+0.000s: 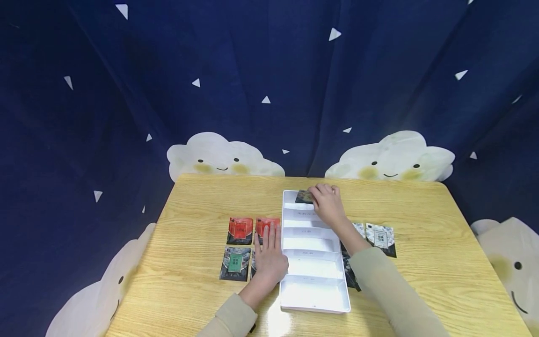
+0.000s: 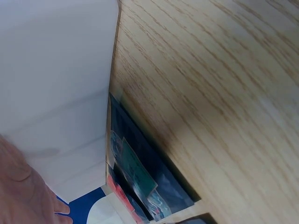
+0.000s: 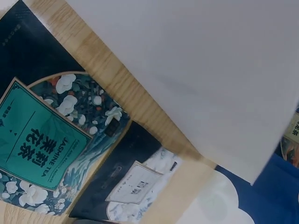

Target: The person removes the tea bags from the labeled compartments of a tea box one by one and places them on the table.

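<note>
A long white compartment tray (image 1: pixel 315 296) lies between the two hands. At its far end, my right hand (image 1: pixel 328 206) pinches a dark tea sachet (image 1: pixel 303 196) over the last compartment; part of that sachet also shows at the right edge of the right wrist view. My left hand (image 1: pixel 269 262) lies along the tray's left side with fingers straight. Its fingertips overlap a red tea sachet (image 1: pixel 265 222), and its palm partly covers a dark green-labelled sachet (image 2: pixel 145 163). Beneath my right forearm, a jasmine tea sachet (image 3: pixel 42 135) is partly hidden.
Left of the left hand lie another red sachet (image 1: pixel 240 230) and a green-labelled sachet (image 1: pixel 235 264). Right of the tray is a white-labelled sachet (image 1: pixel 381 239), with another partly behind the right arm. The wooden table (image 1: pixel 202 201) ends at a dark blue curtain (image 1: pixel 236 103).
</note>
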A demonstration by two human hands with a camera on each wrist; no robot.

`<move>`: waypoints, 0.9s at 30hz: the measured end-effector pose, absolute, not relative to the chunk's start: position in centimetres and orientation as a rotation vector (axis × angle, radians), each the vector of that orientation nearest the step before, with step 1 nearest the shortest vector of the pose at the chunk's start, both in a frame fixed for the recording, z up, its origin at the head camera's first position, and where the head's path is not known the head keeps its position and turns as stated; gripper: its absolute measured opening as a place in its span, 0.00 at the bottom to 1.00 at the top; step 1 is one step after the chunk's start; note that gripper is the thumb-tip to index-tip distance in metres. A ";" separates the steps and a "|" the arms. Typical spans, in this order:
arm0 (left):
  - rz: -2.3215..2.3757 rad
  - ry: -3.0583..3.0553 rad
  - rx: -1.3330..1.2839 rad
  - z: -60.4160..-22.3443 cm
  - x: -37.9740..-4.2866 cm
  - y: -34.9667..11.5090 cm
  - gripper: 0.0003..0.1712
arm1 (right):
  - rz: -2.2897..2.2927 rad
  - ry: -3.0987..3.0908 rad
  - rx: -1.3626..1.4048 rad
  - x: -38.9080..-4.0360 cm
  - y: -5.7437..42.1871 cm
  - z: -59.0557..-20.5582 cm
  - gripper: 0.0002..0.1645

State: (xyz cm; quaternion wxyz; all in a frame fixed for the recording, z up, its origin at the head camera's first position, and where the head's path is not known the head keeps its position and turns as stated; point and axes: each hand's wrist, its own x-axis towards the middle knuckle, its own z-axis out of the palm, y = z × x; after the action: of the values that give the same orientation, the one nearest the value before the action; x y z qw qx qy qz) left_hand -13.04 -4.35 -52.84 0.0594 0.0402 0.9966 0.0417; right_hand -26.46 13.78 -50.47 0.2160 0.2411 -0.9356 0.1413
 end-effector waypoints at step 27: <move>0.181 2.997 0.117 -52.9 -13.1 -4.4 0.42 | 0.637 -2.276 0.411 -20.1 23.9 -48.3 0.11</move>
State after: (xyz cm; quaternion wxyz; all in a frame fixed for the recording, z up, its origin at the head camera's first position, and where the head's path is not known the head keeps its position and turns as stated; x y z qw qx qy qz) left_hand -13.07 -4.40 -52.94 0.0683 0.0387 0.9951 0.0599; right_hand -20.09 23.88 -48.31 0.3628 0.1597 -0.8841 0.2475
